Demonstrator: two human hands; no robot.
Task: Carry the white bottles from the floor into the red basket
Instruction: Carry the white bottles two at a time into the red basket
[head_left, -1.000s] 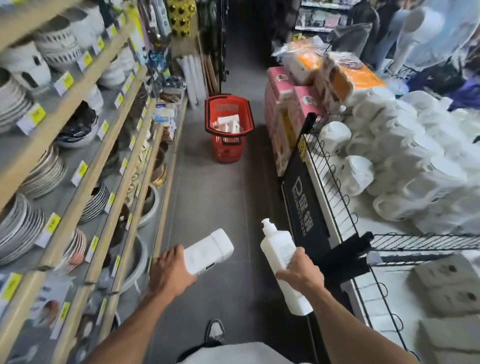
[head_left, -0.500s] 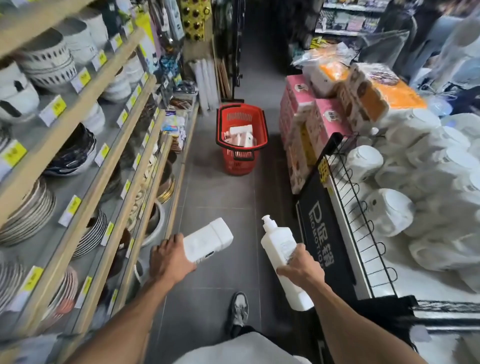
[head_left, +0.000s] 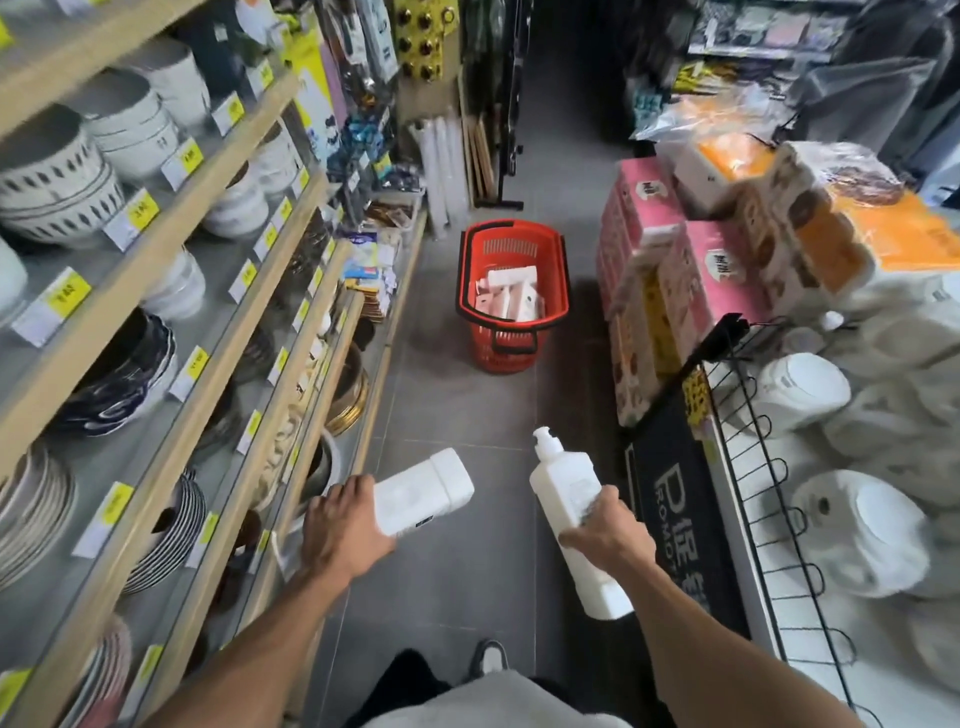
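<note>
Basket (head_left: 511, 291) sits straight ahead up the aisle; left hand (head_left: 340, 525) grips one bottle (head_left: 423, 491), right hand (head_left: 605, 530) another (head_left: 566, 491), both equally near.

Capped bottle (head_left: 423, 491) at left & pump bottle (head_left: 566, 499) at right: white plastic, smooth, low sheen. Red basket (head_left: 504, 358), far down the aisle: moulded plastic w/ gridded walls, black plastic rim. Floor (head_left: 441, 395): grey tile, matt, thin grout lines. Left shelves (head_left: 67, 364): pale wood fronts w/ paper price tags (head_left: 136, 218). Bowls (head_left: 52, 176) on them: glazed ceramic, glossy. Right side: wire rack (head_left: 748, 415) in thin black metal; pink cartons (head_left: 649, 208) look like card; orange packs (head_left: 883, 228) in shiny clear film.
</note>
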